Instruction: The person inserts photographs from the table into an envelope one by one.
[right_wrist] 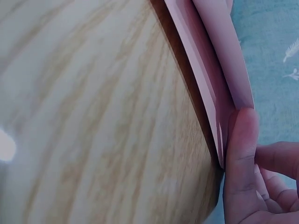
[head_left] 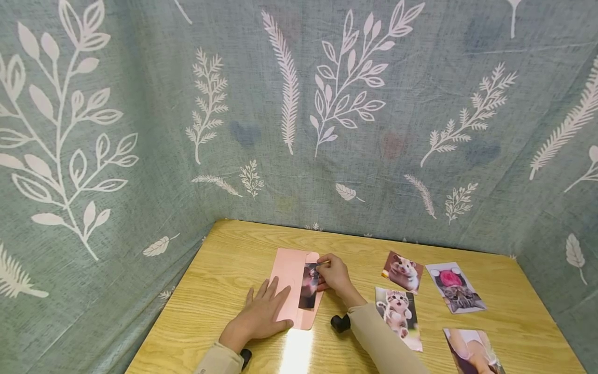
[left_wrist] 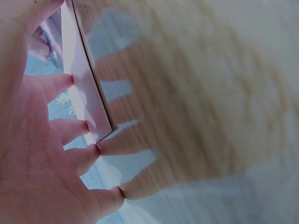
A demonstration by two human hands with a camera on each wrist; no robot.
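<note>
A pink envelope (head_left: 287,267) lies flat on the wooden table, its opening side to the right. Across that opening is a dark photo (head_left: 307,296), and how far it reaches inside is hidden. My right hand (head_left: 337,276) pinches the photo's right edge near its upper corner. In the right wrist view the thumb (right_wrist: 243,158) lies by the parted pink layers of the envelope (right_wrist: 187,42). My left hand (head_left: 262,314), fingers spread, rests on the envelope's left edge. In the left wrist view some fingertips touch the envelope (left_wrist: 88,100), others the table.
To the right lie several loose photos: a hamster (head_left: 403,271), a kitten standing up (head_left: 397,314), a cat with a pink ball (head_left: 455,288), and one at the front edge (head_left: 472,350). A leaf-patterned curtain (head_left: 299,171) rises behind the wooden table (head_left: 224,259).
</note>
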